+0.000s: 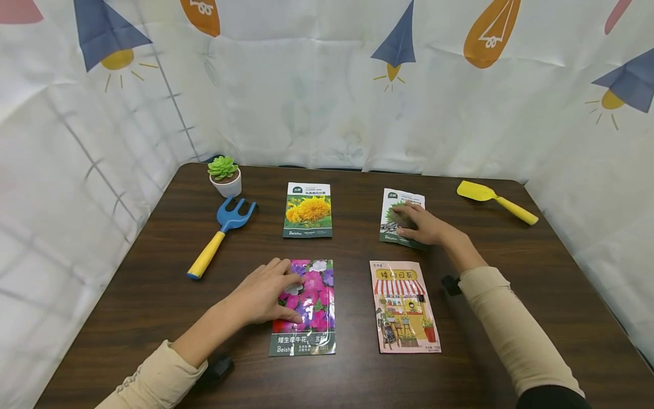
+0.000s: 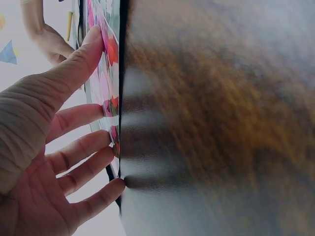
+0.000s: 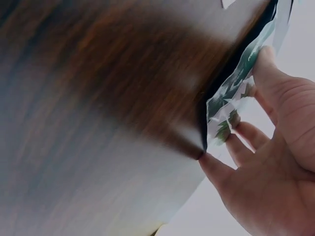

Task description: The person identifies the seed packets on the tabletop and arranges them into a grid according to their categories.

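My left hand (image 1: 263, 289) rests its spread fingers and thumb on a seed packet with pink and purple flowers (image 1: 309, 307), near the front. In the left wrist view the fingertips (image 2: 101, 112) meet the packet's face, and the little finger touches the table. Farther back on the right, my right hand (image 1: 428, 225) touches a white and green seed packet with a spiky green plant (image 1: 390, 218), partly covered by the fingers. Its edge looks wavy beside the thumb in the right wrist view. Between the hands lies a pink packet with a striped awning (image 1: 406, 309).
Behind the flower packet lies a yellow-flower packet (image 1: 308, 210). A blue fork with a yellow handle (image 1: 222, 236) and a potted succulent (image 1: 225, 176) occupy the left. At back right is a yellow shovel (image 1: 498, 201). A printed curtain (image 1: 306, 102) borders the dark wooden table (image 1: 352, 375).
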Demonstrator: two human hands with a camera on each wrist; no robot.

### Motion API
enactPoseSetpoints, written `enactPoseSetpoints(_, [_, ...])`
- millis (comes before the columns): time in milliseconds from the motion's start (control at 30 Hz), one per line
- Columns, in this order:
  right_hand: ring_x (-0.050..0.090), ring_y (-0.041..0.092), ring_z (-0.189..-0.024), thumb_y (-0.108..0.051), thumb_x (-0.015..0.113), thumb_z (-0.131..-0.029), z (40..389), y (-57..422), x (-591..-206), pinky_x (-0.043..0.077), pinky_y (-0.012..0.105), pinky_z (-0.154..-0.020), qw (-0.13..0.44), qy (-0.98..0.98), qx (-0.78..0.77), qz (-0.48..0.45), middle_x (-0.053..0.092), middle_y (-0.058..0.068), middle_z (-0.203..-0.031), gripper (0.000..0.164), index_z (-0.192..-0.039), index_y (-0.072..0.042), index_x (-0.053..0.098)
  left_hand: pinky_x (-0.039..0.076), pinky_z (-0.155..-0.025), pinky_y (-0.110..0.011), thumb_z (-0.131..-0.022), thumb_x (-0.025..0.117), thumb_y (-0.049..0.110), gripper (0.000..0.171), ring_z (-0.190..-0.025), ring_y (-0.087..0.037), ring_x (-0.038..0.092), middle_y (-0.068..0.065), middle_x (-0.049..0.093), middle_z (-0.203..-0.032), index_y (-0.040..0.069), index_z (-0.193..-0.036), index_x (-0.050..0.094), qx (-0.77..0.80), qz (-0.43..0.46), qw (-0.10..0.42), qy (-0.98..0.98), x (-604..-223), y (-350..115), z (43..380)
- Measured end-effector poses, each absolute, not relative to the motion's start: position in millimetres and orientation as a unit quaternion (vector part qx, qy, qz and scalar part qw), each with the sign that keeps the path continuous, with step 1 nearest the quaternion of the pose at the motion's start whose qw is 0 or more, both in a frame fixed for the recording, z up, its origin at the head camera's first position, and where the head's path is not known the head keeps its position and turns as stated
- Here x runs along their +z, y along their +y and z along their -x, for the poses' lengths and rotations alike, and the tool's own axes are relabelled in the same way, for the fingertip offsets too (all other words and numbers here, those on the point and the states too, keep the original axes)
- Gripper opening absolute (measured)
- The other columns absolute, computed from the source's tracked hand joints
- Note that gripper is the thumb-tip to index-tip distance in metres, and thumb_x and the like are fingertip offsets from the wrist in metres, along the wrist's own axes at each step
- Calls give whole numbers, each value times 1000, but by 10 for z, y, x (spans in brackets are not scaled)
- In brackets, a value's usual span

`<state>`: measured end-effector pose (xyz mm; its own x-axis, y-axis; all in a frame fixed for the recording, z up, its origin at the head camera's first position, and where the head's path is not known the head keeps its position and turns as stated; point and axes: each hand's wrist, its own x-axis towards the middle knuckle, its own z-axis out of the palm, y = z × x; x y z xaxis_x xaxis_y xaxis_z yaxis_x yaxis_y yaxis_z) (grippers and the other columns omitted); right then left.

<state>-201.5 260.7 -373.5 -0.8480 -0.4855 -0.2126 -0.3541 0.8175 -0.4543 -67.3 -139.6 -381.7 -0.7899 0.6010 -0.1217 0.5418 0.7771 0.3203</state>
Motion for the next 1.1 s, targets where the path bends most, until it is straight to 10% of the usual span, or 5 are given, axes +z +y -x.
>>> enactPoseSetpoints(1100, [9,50,-152,-13,61,-104,2261,2203,-3667,19,64,-119,190,931,-174,257,9,34,-165,60,-155,0,34,41,-74,-32,-74,84,61,73,-91,-15,41,2,49,-100,15,-128,71,136,-306,113,936,-3807,-1386,676])
